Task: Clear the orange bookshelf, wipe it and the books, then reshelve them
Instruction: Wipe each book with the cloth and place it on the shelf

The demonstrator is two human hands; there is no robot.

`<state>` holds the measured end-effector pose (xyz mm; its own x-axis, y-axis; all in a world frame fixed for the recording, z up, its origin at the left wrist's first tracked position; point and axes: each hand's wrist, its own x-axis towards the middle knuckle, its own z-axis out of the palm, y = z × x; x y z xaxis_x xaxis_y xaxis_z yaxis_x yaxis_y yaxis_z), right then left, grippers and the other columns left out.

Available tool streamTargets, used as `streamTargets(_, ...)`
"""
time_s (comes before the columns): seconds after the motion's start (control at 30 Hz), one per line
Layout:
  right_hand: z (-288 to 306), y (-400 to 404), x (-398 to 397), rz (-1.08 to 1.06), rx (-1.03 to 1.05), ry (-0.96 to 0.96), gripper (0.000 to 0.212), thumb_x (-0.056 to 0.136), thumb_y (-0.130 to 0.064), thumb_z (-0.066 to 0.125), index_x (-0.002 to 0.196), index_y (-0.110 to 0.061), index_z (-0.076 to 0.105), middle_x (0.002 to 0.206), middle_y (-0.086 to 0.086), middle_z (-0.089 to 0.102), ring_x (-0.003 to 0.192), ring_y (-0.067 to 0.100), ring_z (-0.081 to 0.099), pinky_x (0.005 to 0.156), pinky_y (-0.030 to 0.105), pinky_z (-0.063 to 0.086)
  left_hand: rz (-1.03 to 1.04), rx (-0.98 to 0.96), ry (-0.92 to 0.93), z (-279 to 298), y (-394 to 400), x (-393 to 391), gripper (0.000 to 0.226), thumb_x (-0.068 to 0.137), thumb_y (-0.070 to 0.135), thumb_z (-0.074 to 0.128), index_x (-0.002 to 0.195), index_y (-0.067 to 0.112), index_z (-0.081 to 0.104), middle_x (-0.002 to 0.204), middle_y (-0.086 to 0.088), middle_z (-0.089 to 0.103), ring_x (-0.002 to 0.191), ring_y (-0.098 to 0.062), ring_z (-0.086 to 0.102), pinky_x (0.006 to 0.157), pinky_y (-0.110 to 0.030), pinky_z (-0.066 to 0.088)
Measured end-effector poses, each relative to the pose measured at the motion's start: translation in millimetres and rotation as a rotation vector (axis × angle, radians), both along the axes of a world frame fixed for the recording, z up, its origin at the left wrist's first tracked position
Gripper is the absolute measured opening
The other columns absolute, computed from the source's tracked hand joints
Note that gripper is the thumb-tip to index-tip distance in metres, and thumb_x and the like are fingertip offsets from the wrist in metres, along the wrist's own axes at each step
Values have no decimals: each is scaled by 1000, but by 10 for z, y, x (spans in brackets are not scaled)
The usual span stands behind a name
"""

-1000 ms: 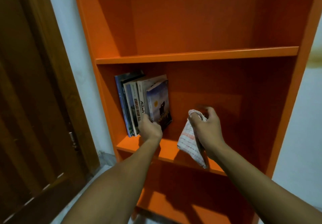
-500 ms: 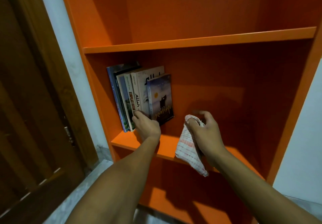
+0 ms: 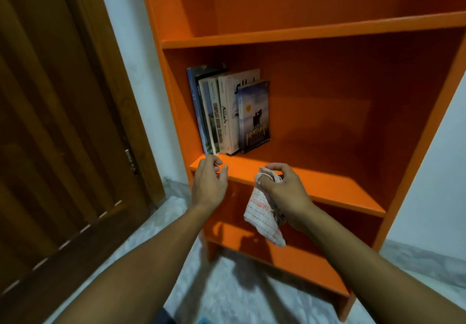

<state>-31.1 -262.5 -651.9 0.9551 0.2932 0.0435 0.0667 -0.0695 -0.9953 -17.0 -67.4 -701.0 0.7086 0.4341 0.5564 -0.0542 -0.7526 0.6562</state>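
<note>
The orange bookshelf fills the middle and right of the view. Several books stand upright at the left end of its middle shelf, the rightmost showing a dark blue cover. My left hand hovers at the front edge of that shelf just below the books, fingers loosely curled, holding nothing. My right hand is in front of the shelf edge and grips a white cloth with red checks, which hangs down from my fist.
A dark wooden door stands close on the left, with a strip of white wall between it and the shelf. Grey marbled floor lies below. The top and bottom shelves hold nothing that I can see.
My left hand has come off the books and drawn back to the shelf edge. My right hand with the cloth has pulled back out of the shelf. The view has moved back and down.
</note>
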Motion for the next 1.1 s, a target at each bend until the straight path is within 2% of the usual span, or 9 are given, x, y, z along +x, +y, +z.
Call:
streamTargets(0.17, -377, 173, -348, 47, -72, 93, 30, 92, -12, 68, 118, -5, 54, 70, 9, 52, 48, 15, 42, 39, 20, 32, -24, -45, 106, -571, 279, -729, 10, 96, 22, 62, 96, 24, 52, 87, 0, 55, 72, -10, 52, 64, -22, 38)
streamTargets(0.27, -698, 239, -548, 91, -141, 125, 26, 93, -11, 66, 116, -6, 56, 65, 8, 52, 47, 14, 42, 39, 21, 32, -20, -124, 260, -1107, 437, -1217, 11, 97, 25, 62, 104, 20, 54, 94, -4, 56, 76, -12, 53, 68, -25, 41)
streamTargets(0.43, -1271, 329, -825, 161, -269, 190, 23, 95, -12, 63, 115, -4, 55, 73, 14, 53, 58, 23, 45, 47, 29, 34, 69, -342, 589, -2056, 545, -1868, 33, 95, 31, 65, 121, 16, 51, 106, -9, 55, 93, -26, 59, 75, -34, 45)
streamTargets(0.53, -1604, 373, -899, 221, -328, 238, 25, 96, -16, 64, 116, -4, 56, 81, 21, 55, 68, 28, 48, 54, 37, 38, 71, -435, 760, -2647, 524, -2123, 44, 90, 27, 72, 124, 11, 50, 107, -19, 60, 91, -30, 60, 73, -35, 48)
streamTargets(0.6, -1765, 391, -902, 239, -349, 276, 27, 96, -16, 63, 116, 1, 56, 77, 22, 54, 62, 27, 48, 54, 37, 39, 64, -439, 917, -3045, 529, -2237, 51, 84, 29, 77, 122, 4, 54, 110, -23, 63, 98, -37, 63, 78, -37, 49)
streamTargets(0.67, -1887, 405, -865, 224, -368, 306, 26, 96, -15, 63, 115, 0, 56, 63, 14, 53, 45, 21, 45, 45, 28, 36, 67, -396, 1054, -3416, 537, -2311, 72, 77, 41, 75, 134, 5, 51, 127, -23, 58, 118, -42, 57, 93, -43, 48)
streamTargets(0.73, -2010, 401, -821, 210, -375, 344, 26, 96, -15, 63, 116, 0, 56, 51, 5, 49, 33, 12, 38, 37, 21, 31, 68, -357, 1173, -3623, 495, -2381, 90, 82, 47, 72, 154, 13, 29, 150, -23, 37, 136, -46, 40, 108, -53, 39)
streamTargets(0.83, -2148, 366, -787, 189, -372, 404, 25, 96, -13, 62, 117, -1, 55, 52, 5, 47, 30, 8, 36, 34, 19, 29, 77, -315, 1278, -3823, 368, -2477, 95, 90, 44, 68, 159, 19, 7, 159, -23, 17, 143, -49, 25, 113, -57, 31)
streamTargets(1.1, -2318, 314, -716, 136, -337, 457, 26, 96, -11, 63, 118, 0, 54, 52, 7, 46, 31, 11, 34, 35, 20, 28, 214, -311, 1372, -3925, 240, -2473, 89, 87, 31, 69, 154, 20, 12, 152, -22, 18, 138, -49, 23, 109, -56, 31)
